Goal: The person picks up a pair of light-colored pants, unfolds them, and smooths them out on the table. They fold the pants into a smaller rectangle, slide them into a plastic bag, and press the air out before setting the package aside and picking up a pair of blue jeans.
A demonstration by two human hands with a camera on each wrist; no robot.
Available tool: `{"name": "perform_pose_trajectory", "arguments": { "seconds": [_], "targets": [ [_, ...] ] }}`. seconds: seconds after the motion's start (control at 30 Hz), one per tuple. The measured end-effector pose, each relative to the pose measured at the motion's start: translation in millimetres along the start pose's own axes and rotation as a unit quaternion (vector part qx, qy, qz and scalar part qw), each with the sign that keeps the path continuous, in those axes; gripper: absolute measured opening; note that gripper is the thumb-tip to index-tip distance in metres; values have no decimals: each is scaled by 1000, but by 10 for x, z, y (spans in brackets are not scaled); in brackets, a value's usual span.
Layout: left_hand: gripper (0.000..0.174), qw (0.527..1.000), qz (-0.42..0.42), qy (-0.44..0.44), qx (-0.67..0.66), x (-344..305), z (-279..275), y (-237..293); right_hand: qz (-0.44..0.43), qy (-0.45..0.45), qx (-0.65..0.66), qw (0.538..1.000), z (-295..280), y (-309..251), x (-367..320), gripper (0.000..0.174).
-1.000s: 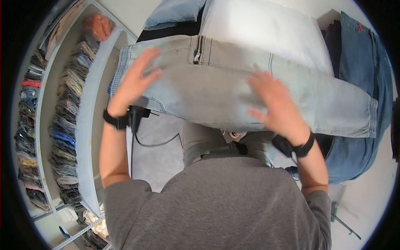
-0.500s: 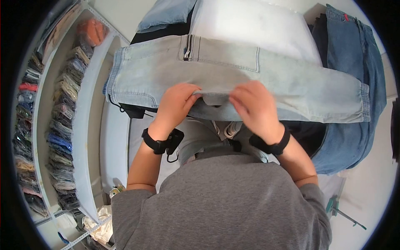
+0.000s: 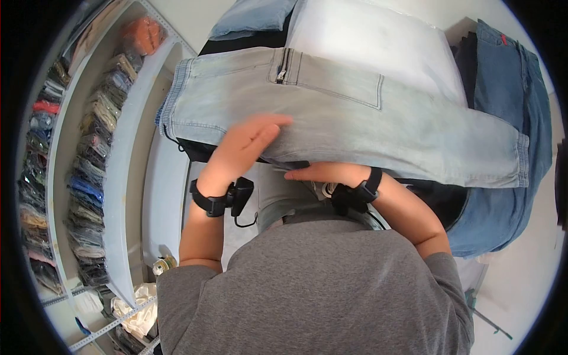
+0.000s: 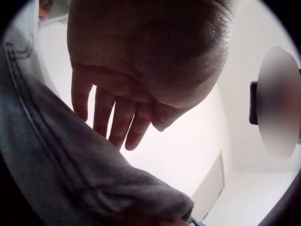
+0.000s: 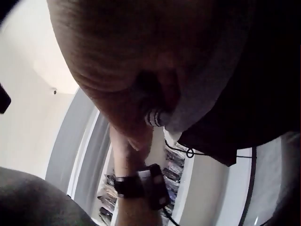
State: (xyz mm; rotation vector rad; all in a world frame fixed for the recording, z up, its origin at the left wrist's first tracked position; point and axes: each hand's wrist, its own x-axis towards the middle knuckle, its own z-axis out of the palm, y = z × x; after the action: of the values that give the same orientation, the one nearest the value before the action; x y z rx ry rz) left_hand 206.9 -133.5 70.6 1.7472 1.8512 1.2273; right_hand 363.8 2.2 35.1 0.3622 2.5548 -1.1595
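Pale grey-blue denim trousers (image 3: 337,118) lie lengthwise across the surface before the person, elastic hems at the ends, a zip pocket near the upper left. The left hand (image 3: 239,148) is over their near edge with its fingers extended; in the left wrist view this hand (image 4: 141,61) shows its palm and spread fingertips beside the denim (image 4: 61,141). At the near edge, the right hand (image 3: 337,172) has its thumb side showing, its other fingers largely hidden by cloth. Shadow darkens the right hand (image 5: 113,56) in the right wrist view, against grey cloth (image 5: 202,99).
Shelves (image 3: 139,118) of bagged folded garments stand at the left. Behind the trousers lie a white plastic-covered stack (image 3: 373,47) and a folded blue garment (image 3: 254,18). Darker blue jeans (image 3: 503,77) drape at the right. A black piece with a cord (image 3: 198,149) hangs at the near left edge.
Both hands came together at the near edge and lifted cloth there. Since then the left hand has let go and straightened its fingers, while the right hand has moved left and lower, partly under the cloth.
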Motion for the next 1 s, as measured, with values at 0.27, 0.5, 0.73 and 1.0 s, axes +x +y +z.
{"name": "perform_pose_trajectory", "arguments": {
  "seconds": [0.27,0.5,0.73,1.0],
  "targets": [
    [37,971,-90,10,221,-346,-293,-672,-37,-171,0,985,-148,-256,-80,58],
    [53,942,-71,-4,327,-376,-216,-703,-197,-41,-181,963,224,-25,-301,62],
    [53,922,126,-36,363,-560,267,-511,-282,93,-198,934,321,121,-374,68],
    [36,909,199,11,367,-535,268,-608,-317,356,-241,845,-44,575,-947,44]
  ]
}}
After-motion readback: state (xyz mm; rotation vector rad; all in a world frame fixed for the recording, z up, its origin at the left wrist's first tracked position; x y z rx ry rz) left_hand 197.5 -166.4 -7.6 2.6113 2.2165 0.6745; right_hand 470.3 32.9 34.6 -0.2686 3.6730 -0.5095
